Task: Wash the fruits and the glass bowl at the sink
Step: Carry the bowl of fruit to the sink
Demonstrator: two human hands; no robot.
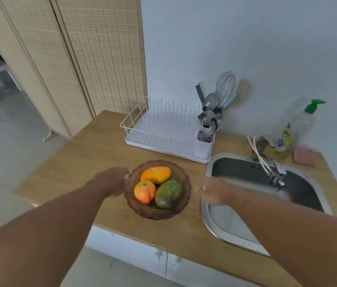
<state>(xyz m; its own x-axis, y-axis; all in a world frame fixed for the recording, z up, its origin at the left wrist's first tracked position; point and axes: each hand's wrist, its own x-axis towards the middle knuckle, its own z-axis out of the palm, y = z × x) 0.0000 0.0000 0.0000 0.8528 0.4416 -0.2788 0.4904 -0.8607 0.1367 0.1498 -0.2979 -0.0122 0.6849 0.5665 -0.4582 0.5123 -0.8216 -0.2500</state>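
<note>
Both forearms reach forward toward the glass bowl [157, 211] on the wooden counter [76, 162]. Left hand [111, 183] sits at the bowl's left rim, fingers curled against it; whether it grips, I cannot tell. Right hand [215, 190] hovers just right of the bowl, over the sink [221, 226] edge, fingers spread, holding nothing. Inside the bowl lie three fruits [156, 175], one yellow-orange, one orange-red, one green.

dish rack [159, 129] | utensil caddy [205, 145] (whisk upright) | soap bottle [285, 137] | sponge [305, 156]
</note>
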